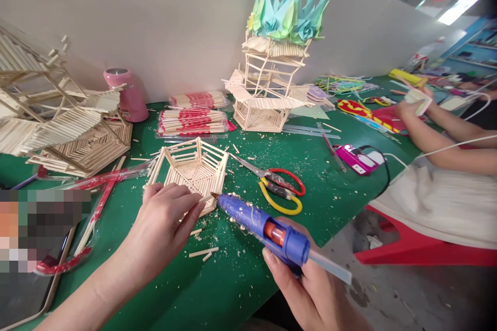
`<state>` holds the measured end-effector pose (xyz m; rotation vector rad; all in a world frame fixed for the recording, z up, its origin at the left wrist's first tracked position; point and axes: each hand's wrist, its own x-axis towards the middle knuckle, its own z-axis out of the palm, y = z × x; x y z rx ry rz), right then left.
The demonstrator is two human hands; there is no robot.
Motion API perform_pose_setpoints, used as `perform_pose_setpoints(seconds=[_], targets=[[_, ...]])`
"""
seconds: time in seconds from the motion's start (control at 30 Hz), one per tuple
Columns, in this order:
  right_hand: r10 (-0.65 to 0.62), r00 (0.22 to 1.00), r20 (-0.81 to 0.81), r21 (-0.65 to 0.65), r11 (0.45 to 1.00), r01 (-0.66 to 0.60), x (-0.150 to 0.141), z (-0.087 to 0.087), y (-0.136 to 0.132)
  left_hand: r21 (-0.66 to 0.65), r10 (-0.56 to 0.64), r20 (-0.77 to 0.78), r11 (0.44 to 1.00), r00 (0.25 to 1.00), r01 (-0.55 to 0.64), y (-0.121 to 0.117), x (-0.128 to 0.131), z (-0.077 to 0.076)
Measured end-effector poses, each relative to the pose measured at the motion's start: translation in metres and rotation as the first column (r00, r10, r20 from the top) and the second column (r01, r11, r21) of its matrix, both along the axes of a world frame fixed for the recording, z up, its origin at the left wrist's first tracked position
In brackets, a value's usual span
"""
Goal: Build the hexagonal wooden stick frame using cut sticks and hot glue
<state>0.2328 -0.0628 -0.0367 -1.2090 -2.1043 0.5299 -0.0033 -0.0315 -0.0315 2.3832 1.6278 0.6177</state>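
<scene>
So, left to right: the big wooden-stick model [87, 137] sits at the far left of my green table [163, 289], beside a pink bottle [134, 93]. Then comes my left hand [166, 222], thumb and forefinger pinched together on a short wooden stick [205, 198]. Its free end pokes past my fingertips, right by the nozzle. The open, many-sided stick frame [220, 178] sits on the table just beyond those fingers, partly hidden by them.

Next is the blue hot glue gun [248, 215], with my right hand [298, 279] wrapped around its grip (can't tell if I'm squeezing the trigger, that finger's hidden). The scissors [272, 176] lie just past the gun, red and yellow handles toward the right.

I'd call this the gluing step, stick end at the tip. From here it calls for a steady pinch, a small dab and fingers kept off the hot nozzle (ask my thumb).
</scene>
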Motion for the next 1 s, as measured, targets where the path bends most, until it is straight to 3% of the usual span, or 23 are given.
perform_pose_setpoints(seconds=[0.57, 1.0], targets=[[-0.013, 1.000, -0.010, -0.041, 0.999, 0.012, 0.0011, -0.0022, -0.0033, -0.013, 0.019, -0.109, 1.000, 0.994, -0.020, 0.0031, 0.0026, 0.0036], [0.047, 0.999, -0.028, -0.019, 0.999, -0.047, -0.0025, 0.0055, 0.0028, 0.087, -0.010, -0.160, 0.996, 0.987, 0.025, 0.0082, 0.0051, 0.0026]])
